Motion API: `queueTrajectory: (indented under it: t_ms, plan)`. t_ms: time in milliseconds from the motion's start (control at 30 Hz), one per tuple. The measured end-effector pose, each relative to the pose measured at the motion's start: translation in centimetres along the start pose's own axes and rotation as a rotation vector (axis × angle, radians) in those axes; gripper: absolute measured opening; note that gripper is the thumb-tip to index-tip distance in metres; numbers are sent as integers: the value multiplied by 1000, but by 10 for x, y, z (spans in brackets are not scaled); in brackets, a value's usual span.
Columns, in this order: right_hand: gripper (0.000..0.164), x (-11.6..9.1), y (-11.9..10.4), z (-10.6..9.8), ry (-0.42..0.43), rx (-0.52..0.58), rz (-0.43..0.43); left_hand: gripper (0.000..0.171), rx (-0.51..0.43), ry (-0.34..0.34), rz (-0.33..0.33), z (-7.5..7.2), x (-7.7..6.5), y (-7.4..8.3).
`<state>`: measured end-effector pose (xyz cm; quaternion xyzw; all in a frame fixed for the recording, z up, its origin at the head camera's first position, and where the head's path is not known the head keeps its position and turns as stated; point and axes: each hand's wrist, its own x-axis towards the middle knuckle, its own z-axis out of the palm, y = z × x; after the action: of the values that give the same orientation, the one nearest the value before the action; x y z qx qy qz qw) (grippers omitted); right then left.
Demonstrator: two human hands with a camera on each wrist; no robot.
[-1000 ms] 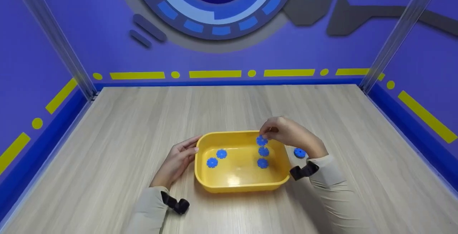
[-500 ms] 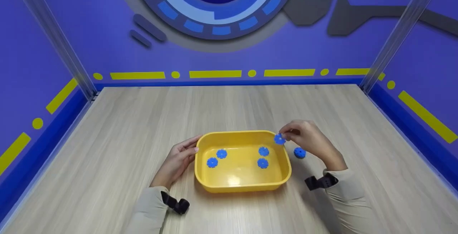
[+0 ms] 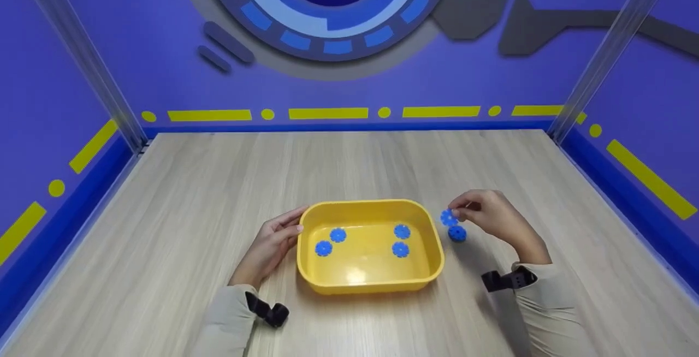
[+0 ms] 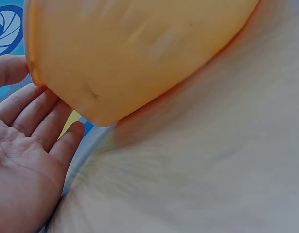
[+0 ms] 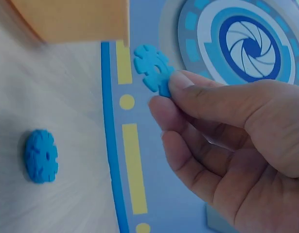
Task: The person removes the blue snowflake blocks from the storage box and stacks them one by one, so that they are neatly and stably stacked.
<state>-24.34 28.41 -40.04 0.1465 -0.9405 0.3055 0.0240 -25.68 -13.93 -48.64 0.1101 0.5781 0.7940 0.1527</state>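
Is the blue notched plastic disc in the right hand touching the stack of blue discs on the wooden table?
Apart: the right wrist view shows a clear gap between the blue notched plastic disc and the stack of blue discs.

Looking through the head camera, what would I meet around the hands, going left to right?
Left hand, yellow tub with four notched blue discs inside, pinched notched blue disc, right hand.

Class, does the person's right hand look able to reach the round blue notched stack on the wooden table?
Probably yes: the round blue notched stack sits outside the yellow plastic tray, near the right hand; only the flat blue notched disc it pinches might hinder.
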Motion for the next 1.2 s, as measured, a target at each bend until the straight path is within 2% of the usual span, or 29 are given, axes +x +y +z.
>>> queueTrajectory:
  t_ms: [167,467,833,1200]
  plan:
    - [12,-1,11,-3,-59,9,43,59,-12,8,-4,0,1,0]
    - [11,-1,29,0,-150,35,57,59,-22,4,7,0,0,-3]
    - [11,0,43,4,-138,32,128,59,10,3,4,-1,1,-1]
    - [11,-1,49,8,-138,41,175,59,-3,-8,9,-1,1,-1]
